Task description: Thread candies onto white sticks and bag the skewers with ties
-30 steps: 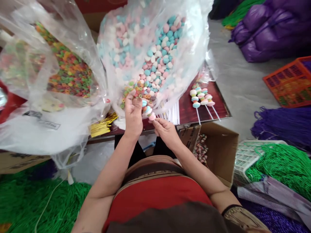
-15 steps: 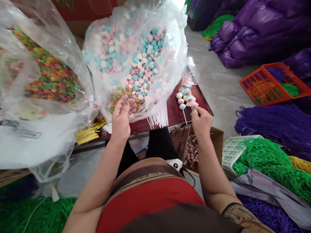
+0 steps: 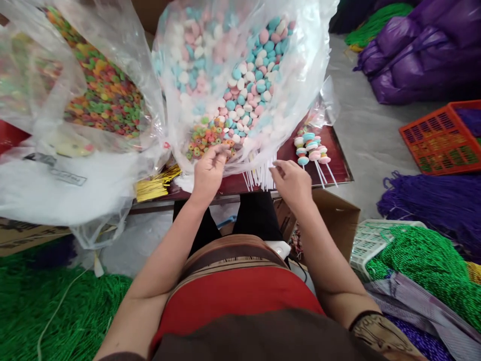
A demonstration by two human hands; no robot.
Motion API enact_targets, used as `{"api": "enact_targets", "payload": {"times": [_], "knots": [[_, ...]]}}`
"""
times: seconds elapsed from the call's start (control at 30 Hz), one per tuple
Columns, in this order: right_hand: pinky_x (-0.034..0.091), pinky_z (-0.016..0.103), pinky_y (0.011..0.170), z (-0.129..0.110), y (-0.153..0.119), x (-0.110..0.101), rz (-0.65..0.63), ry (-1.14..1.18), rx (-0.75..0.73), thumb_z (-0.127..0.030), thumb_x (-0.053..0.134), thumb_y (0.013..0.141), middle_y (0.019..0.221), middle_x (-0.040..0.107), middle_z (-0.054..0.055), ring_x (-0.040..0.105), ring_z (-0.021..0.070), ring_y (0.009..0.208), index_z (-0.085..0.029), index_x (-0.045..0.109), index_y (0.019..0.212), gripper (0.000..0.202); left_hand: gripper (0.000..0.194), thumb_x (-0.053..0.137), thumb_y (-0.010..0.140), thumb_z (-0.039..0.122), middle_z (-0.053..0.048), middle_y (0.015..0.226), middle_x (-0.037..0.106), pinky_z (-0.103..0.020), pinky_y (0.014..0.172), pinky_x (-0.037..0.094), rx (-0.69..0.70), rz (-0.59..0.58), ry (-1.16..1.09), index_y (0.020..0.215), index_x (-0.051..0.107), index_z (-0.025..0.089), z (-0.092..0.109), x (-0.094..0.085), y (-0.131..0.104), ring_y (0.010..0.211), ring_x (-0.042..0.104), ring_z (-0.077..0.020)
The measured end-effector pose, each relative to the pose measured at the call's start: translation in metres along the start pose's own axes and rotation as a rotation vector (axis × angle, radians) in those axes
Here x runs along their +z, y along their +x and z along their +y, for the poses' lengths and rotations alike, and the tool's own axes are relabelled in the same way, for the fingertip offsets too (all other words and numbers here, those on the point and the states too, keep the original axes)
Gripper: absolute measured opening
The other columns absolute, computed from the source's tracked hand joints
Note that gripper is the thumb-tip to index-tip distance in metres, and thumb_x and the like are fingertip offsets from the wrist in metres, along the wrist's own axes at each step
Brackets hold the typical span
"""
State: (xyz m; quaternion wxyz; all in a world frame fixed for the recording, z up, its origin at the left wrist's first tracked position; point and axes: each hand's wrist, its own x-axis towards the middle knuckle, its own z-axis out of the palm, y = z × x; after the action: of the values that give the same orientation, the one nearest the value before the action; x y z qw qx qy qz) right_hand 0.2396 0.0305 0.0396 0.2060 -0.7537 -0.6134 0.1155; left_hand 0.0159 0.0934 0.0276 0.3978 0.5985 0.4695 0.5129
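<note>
My left hand is at the front lip of a clear plastic bag, its fingers curled beside colourful ring candies. What lies between those fingertips is hidden. Pink, white and blue round candies fill the bag behind them. With thumb and forefinger pinched, my right hand is at the right side of a bundle of white sticks, apparently on one stick. To its right, several candy skewers lie side by side on the dark red table.
Another clear bag of ring candies stands at left, with yellow twist ties near the table's front edge. A cardboard box sits below the right arm. An orange crate, purple bundles and green strands occupy the floor.
My right hand has let go of the candy skewer, leaving it beside the others, and moved left to the white sticks. My left hand stays by the ring candies, its fingers more curled. The view has shifted.
</note>
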Motion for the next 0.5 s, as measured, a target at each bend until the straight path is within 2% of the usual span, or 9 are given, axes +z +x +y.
{"api": "enact_targets", "payload": {"times": [0.07,0.13,0.23,0.33,0.43,0.5], "knots": [[0.051,0.038,0.084,-0.017,0.01,0.01,-0.106,-0.098,0.107,-0.041,0.055,0.097,0.112,0.075,0.014,0.07,0.0299,0.099,-0.019,0.074,0.112,0.033,0.021,0.058,0.096,0.028,-0.006,0.105,0.08,-0.033,0.094,0.058,0.056,-0.06,0.122,0.107,0.073,0.02,-0.004,0.004,-0.002,0.1,0.074,-0.0182],[0.051,0.04,0.085,-0.026,0.021,0.016,-0.152,-0.166,0.184,-0.046,0.055,0.097,0.117,0.074,0.017,0.07,0.0329,0.104,-0.017,0.072,0.113,0.037,0.021,0.056,0.096,0.025,-0.007,0.108,0.08,-0.033,0.098,0.057,0.1,-0.076,0.211,0.106,0.073,0.019,-0.008,0.005,-0.002,0.104,0.074,-0.0187],[0.051,0.042,0.087,-0.027,0.033,0.019,-0.183,-0.196,0.235,-0.044,0.052,0.097,0.114,0.075,0.021,0.07,0.0361,0.107,-0.015,0.073,0.111,0.038,0.023,0.053,0.096,0.022,-0.007,0.109,0.08,-0.033,0.097,0.057,0.097,-0.077,0.271,0.107,0.074,0.019,-0.013,0.002,0.0,0.104,0.074,-0.0184],[0.051,0.043,0.087,-0.021,0.041,0.019,-0.18,-0.185,0.246,-0.036,0.052,0.094,0.11,0.078,0.022,0.071,0.0368,0.105,-0.015,0.076,0.105,0.034,0.024,0.055,0.094,0.02,-0.007,0.108,0.08,-0.034,0.096,0.057,0.058,-0.066,0.277,0.107,0.075,0.019,-0.015,-0.002,0.0,0.101,0.074,-0.019],[0.051,0.041,0.08,-0.012,0.047,0.02,-0.132,-0.074,0.258,-0.027,0.056,0.083,0.085,0.078,0.018,0.071,0.0342,0.092,-0.017,0.073,0.08,0.021,0.022,0.058,0.093,0.02,-0.007,0.105,0.08,-0.035,0.094,0.056,0.022,-0.037,0.226,0.105,0.076,0.019,-0.015,-0.006,0.0,0.098,0.074,-0.021],[0.048,0.036,0.065,-0.007,0.046,0.02,-0.098,0.207,0.329,-0.024,0.059,0.076,0.062,0.068,0.01,0.066,0.0268,0.069,-0.02,0.063,0.065,0.013,0.022,0.059,0.092,0.02,-0.007,0.106,0.08,-0.037,0.096,0.055,0.008,-0.012,0.187,0.105,0.076,0.02,-0.013,-0.009,0.003,0.1,0.074,-0.0224]]}}
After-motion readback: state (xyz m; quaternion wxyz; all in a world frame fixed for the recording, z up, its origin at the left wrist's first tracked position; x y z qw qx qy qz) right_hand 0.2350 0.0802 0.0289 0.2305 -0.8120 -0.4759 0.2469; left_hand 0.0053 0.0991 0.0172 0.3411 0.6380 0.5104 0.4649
